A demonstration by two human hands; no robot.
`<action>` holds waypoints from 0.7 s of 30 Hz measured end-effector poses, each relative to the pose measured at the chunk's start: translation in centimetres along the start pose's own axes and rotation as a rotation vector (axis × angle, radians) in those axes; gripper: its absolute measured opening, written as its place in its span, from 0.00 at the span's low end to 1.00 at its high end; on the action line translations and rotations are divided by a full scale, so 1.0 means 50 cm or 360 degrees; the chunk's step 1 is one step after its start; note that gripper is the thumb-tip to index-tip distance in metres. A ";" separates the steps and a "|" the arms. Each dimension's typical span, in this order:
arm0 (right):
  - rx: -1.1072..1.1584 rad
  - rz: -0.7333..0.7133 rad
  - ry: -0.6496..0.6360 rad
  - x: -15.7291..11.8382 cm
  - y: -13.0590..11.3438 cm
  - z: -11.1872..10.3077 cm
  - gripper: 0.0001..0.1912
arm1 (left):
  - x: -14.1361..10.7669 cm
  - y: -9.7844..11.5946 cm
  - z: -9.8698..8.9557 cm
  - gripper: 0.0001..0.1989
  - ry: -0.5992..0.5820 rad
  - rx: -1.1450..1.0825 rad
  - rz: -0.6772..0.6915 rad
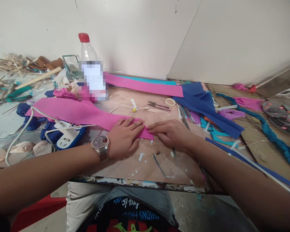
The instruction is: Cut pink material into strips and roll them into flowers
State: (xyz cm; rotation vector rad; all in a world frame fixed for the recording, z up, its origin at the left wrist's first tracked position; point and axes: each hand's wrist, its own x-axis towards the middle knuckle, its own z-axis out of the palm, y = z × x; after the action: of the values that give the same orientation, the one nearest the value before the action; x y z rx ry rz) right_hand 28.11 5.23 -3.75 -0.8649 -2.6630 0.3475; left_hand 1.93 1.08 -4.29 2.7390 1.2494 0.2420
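Observation:
A long pink fabric strip (99,116) lies across the work board, widening to the left, with its narrow right end near the board's middle. My left hand (124,137), a watch on its wrist, rests flat on this strip with fingers stretched out. At the strip's right end, my right hand (170,132) has its fingers pressed together on the fabric edge, the index finger pointing left. Its curled fingers and thumb are partly hidden. Just beyond the hands lie thread snips (159,106) and a white cable (125,106).
A second pink strip (145,84) and dark blue fabric (195,98) lie farther back. Left are a phone (94,79) by a bottle (84,38), a power strip (71,137) and green-handled pliers (19,93). A tape roll (170,102) is near the snips.

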 end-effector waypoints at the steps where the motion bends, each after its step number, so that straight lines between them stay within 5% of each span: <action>1: -0.0003 0.0000 0.0000 0.001 -0.001 -0.003 0.19 | 0.000 0.000 0.000 0.31 0.0001 -0.0005 -0.0006; 8: -0.0035 0.0057 0.0045 0.002 -0.009 -0.015 0.16 | 0.002 -0.006 0.002 0.30 0.0056 -0.0026 0.0037; 14: 0.0024 0.0075 -0.0016 -0.001 -0.005 -0.013 0.30 | 0.001 -0.009 0.007 0.30 0.0092 -0.0024 0.0062; 21: 0.0141 -0.0015 0.0027 0.001 0.004 -0.004 0.18 | 0.001 -0.008 0.008 0.29 0.0119 -0.0041 0.0065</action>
State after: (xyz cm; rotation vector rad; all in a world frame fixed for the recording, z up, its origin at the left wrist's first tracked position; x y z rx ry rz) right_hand 28.24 5.43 -3.62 -0.8246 -2.6135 0.4501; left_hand 1.72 1.35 -4.75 2.7596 1.1996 0.3657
